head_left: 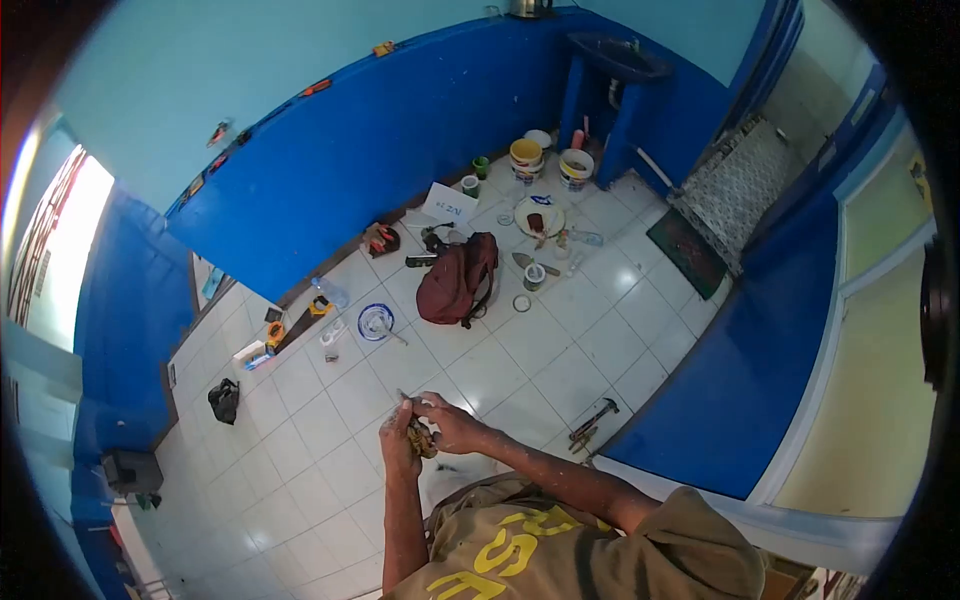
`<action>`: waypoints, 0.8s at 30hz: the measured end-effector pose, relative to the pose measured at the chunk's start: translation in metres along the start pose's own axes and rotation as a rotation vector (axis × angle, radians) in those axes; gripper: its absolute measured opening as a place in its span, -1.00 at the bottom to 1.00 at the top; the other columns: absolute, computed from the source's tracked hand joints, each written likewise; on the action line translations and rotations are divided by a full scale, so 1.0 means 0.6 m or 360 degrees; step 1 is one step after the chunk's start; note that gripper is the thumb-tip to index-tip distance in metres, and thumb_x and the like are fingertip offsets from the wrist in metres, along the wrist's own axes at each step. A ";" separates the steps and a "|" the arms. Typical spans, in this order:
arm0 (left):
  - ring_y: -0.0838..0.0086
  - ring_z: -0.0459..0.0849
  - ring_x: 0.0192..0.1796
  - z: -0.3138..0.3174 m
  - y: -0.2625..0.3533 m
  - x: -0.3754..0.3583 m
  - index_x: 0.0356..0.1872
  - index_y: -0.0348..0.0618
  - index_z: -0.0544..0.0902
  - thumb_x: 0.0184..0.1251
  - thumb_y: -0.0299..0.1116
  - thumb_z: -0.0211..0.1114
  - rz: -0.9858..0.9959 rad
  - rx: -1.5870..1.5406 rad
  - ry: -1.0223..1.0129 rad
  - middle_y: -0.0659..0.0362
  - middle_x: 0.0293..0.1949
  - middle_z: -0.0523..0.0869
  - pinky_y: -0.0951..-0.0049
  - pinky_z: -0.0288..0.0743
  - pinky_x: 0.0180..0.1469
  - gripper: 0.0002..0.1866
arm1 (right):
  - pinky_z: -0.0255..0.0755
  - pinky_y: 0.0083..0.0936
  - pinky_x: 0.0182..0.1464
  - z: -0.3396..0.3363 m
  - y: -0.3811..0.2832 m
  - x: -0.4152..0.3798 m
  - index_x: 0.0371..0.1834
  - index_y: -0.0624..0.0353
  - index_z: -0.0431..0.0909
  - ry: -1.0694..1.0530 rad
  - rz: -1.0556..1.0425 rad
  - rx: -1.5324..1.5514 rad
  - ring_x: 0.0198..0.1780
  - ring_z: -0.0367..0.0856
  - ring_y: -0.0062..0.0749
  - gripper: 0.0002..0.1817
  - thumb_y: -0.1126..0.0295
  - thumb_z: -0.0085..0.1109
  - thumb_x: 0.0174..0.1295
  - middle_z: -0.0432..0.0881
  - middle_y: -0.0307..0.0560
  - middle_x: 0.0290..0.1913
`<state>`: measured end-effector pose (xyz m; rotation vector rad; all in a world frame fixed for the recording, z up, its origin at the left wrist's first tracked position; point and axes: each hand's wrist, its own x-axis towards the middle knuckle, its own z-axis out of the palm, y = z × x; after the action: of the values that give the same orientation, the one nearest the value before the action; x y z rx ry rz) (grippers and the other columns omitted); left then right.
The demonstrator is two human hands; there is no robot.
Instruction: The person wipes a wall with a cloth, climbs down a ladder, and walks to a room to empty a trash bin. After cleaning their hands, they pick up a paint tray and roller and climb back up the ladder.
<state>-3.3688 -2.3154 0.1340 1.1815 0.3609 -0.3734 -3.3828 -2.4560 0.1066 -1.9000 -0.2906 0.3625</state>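
Observation:
Both of my hands are close together in front of my body, above the tiled floor. My left hand (399,440) is wrapped round a small yellowish-brown object (421,437), too small to name. Beside it, touching near its top, my right hand (446,422) has its fingers pressed together. A thin greyish tip (403,395) sticks up between the hands. Which hand holds that tip is hard to tell. Past the hands, a maroon backpack (452,284) lies on the floor.
A blue-rimmed plate (376,322), a saw (300,326), a hammer (598,416) and a black bag (224,401) lie on the floor (310,430). Buckets (576,170) stand below a dark sink (620,58). A low blue wall (400,140) runs behind.

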 end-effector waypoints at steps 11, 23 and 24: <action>0.49 0.58 -0.55 0.070 0.027 0.174 -0.29 -0.14 0.55 0.49 -0.04 0.14 -0.0395 -0.0068 -0.0242 0.21 -0.48 0.62 0.47 0.50 -0.51 -0.65 | 0.48 -0.39 0.08 -0.097 0.035 0.078 0.57 0.00 0.02 0.0251 -0.0005 0.0213 0.02 0.49 -0.17 -0.04 0.74 0.03 -0.01 0.45 0.13 0.18; 0.46 0.50 -0.64 -0.018 0.164 0.353 -0.38 -0.08 0.51 0.51 0.01 0.07 -0.0673 -0.0429 -0.0207 0.21 -0.61 0.55 0.47 0.44 -0.56 -0.61 | 0.39 -0.63 -0.01 -0.095 -0.028 0.314 0.60 -0.19 -0.01 0.0123 0.0174 0.0282 -0.23 0.44 -0.44 0.02 0.78 -0.03 -0.02 0.48 -0.14 -0.25; 0.50 0.51 -0.64 -0.025 0.174 0.365 -0.37 -0.04 0.53 0.51 -0.01 0.10 -0.0673 -0.0449 -0.0269 0.25 -0.59 0.57 0.48 0.47 -0.54 -0.65 | 0.39 -0.63 -0.01 -0.096 -0.028 0.326 0.60 -0.19 -0.01 0.0134 0.0182 0.0288 -0.23 0.44 -0.44 0.02 0.78 -0.03 -0.02 0.48 -0.14 -0.25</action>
<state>-3.1283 -2.2872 0.1137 0.7864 0.4991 -0.7594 -3.1803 -2.4274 0.1200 -1.7526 -0.0899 0.3718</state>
